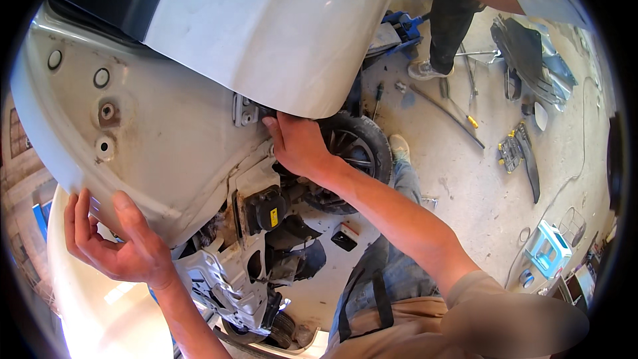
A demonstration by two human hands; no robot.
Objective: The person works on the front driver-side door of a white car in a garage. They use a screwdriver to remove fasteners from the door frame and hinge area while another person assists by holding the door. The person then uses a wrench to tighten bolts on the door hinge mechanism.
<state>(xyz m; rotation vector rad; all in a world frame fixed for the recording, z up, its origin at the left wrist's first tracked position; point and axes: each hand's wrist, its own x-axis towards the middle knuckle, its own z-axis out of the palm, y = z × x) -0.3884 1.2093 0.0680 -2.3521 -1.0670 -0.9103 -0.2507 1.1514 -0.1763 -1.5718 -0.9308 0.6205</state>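
A white car fender panel (266,33) sits tilted against the bare body shell (153,133).
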